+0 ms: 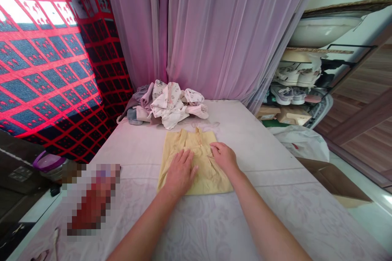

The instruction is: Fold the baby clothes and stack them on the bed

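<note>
A pale yellow garment (202, 177) lies spread out on the bed, with gathers across its middle and two strap-like strips at its far end. I cannot tell its exact kind. My left hand (181, 171) rests palm down on the near left part of the cloth, fingers stretched out. At the garment's right side, my right hand (225, 157) has its fingers curled and pinched together on the fabric. The bed (260, 195) has a pale patterned sheet under it all.
A heap of clothes (170, 104) sits beyond the garment, against a purple curtain (214, 28). A blurred red object (93, 202) lies on the left. To the right stand a shoe rack (333, 51) and an open cardboard box (333, 181). A red checked cloth (45, 61) hangs at left.
</note>
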`<control>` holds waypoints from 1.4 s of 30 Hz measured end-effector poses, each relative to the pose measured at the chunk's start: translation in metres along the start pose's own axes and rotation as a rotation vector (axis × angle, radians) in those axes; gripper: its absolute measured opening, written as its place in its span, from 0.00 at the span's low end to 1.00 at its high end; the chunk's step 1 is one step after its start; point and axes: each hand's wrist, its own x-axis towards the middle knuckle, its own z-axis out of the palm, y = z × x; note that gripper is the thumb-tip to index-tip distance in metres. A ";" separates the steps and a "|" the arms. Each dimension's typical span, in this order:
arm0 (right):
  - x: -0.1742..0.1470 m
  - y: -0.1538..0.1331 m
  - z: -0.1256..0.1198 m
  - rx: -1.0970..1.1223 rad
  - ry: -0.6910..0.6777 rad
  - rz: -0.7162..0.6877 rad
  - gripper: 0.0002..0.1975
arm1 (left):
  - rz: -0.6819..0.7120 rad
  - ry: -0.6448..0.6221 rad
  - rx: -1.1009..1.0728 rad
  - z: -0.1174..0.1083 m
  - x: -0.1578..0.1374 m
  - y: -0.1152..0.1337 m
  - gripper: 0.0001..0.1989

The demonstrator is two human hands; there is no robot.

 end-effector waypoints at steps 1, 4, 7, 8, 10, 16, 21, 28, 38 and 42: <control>0.012 0.001 0.000 -0.008 -0.024 0.033 0.16 | 0.028 -0.018 -0.002 -0.001 0.004 0.003 0.25; 0.048 0.002 0.007 -0.003 -0.095 0.081 0.17 | 0.079 -0.084 0.001 0.002 0.010 0.005 0.27; 0.081 0.001 0.017 0.019 -0.126 0.066 0.20 | 0.081 -0.123 -0.011 0.011 0.009 -0.002 0.29; 0.091 0.000 0.021 0.028 -0.140 0.056 0.20 | 0.079 -0.122 -0.016 0.014 0.007 -0.004 0.29; 0.107 -0.001 0.026 0.047 -0.169 0.029 0.21 | 0.075 -0.117 -0.023 0.017 0.005 -0.007 0.29; 0.133 -0.010 0.035 0.127 -0.255 -0.054 0.10 | 0.108 -0.117 -0.032 0.013 0.004 -0.005 0.28; 0.131 -0.013 0.030 0.223 -0.240 -0.051 0.07 | 0.212 -0.099 -0.069 0.011 0.002 0.001 0.25; 0.124 -0.012 0.034 0.250 -0.154 0.060 0.13 | 0.250 -0.259 -0.140 0.011 -0.002 0.007 0.35; 0.062 0.011 0.008 0.206 -0.283 0.265 0.19 | 0.013 -0.077 -0.146 -0.021 0.007 -0.016 0.19; -0.001 0.034 -0.011 0.129 -0.292 0.273 0.17 | -0.373 -0.137 -0.051 -0.051 0.003 -0.045 0.19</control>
